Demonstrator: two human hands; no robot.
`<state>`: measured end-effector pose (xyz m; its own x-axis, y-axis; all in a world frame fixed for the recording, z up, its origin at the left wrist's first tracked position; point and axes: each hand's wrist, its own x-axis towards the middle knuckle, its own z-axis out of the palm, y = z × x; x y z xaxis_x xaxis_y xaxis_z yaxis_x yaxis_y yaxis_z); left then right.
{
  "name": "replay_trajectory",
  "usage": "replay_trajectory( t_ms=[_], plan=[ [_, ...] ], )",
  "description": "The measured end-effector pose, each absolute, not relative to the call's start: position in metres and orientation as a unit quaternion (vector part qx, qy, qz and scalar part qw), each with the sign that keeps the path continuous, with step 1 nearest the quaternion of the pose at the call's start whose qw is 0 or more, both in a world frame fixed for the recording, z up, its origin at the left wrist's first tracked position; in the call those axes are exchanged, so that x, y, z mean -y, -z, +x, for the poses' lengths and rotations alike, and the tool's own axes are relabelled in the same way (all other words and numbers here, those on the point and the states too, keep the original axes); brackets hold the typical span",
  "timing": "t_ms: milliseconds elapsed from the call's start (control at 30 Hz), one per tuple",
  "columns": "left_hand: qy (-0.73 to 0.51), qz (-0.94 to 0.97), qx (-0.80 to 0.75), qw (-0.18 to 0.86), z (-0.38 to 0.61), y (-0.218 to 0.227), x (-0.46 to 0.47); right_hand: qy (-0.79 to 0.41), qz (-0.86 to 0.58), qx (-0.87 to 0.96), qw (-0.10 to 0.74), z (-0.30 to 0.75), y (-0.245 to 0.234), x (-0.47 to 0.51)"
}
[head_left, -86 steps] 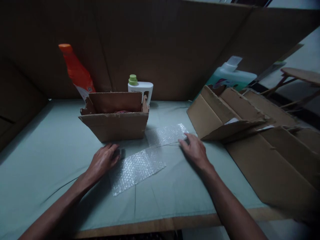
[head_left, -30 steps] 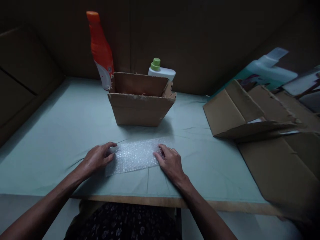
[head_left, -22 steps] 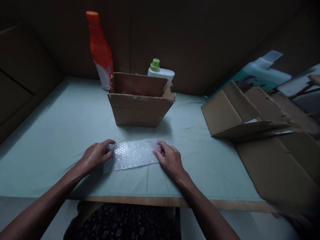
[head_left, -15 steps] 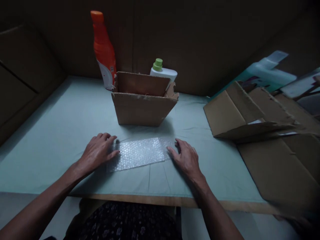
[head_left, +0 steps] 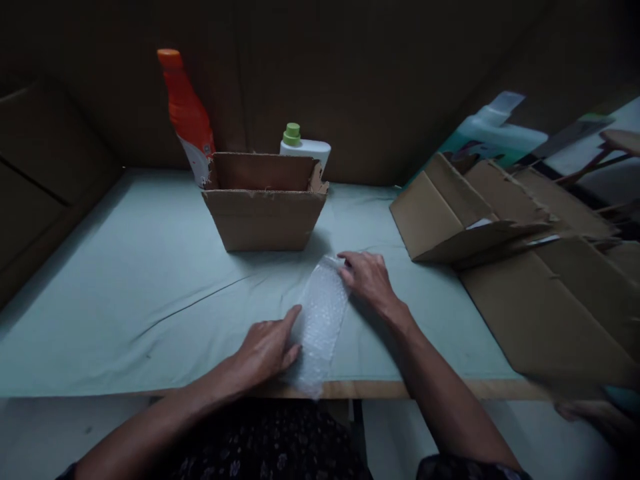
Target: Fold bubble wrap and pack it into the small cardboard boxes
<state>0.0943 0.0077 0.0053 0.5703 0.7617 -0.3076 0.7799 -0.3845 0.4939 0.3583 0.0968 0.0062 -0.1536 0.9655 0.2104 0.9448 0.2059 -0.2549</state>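
Observation:
A strip of clear bubble wrap (head_left: 323, 319) lies turned nearly lengthwise before me, its near end reaching the table's front edge. My right hand (head_left: 367, 277) grips its far right corner between thumb and fingers. On the wrap's left edge rests my left hand (head_left: 273, 343), its index finger and thumb spread apart. Just beyond the wrap stands an open cardboard box (head_left: 265, 220), its contents hidden from here.
Behind the box are a red bottle (head_left: 187, 110) and a white bottle with a green cap (head_left: 305, 145). At right stand open cardboard boxes (head_left: 535, 300), with a teal bottle (head_left: 505, 137) behind. Cardboard walls (head_left: 350, 80) border the cloth-covered table (head_left: 165, 267).
The bubble wrap has swung from lying crosswise to nearly lengthwise. My left hand has come right and nearer to me; my right hand has moved slightly away. The view has shifted to the right.

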Motion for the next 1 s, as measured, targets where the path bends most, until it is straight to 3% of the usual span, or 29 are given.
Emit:
replay_trajectory(
  t_ms=[133, 267, 400, 567, 700, 800, 900, 1000],
  plan=[
    [-0.036, 0.828, -0.465, 0.311, 0.106, 0.0, -0.004, 0.012, -0.615, 0.772, 0.16, 0.389, -0.023, -0.088],
    [-0.059, 0.844, -0.454, 0.281, 0.084, 0.001, -0.005, -0.067, -0.519, 0.841, 0.135, 0.41, -0.023, -0.015],
    [-0.113, 0.911, -0.325, 0.229, 0.078, 0.005, -0.009, -0.138, -0.469, 0.864, 0.118, 0.393, -0.018, 0.059],
    [-0.081, 0.957, -0.199, 0.193, 0.092, 0.014, -0.028, -0.121, -0.456, 0.873, 0.123, 0.357, -0.005, 0.075],
    [-0.076, 0.958, -0.138, 0.241, 0.096, 0.012, -0.039, -0.121, -0.467, 0.846, 0.228, 0.35, 0.011, 0.063],
    [-0.099, 0.938, -0.134, 0.305, 0.1, 0.01, -0.04, -0.206, -0.516, 0.765, 0.325, 0.351, 0.016, 0.055],
    [-0.154, 0.884, -0.226, 0.379, 0.11, 0.007, -0.038, -0.32, -0.57, 0.671, 0.351, 0.353, 0.014, 0.051],
    [-0.161, 0.807, -0.369, 0.433, 0.125, 0.006, -0.041, -0.323, -0.608, 0.603, 0.403, 0.356, 0.011, 0.054]
  ],
)
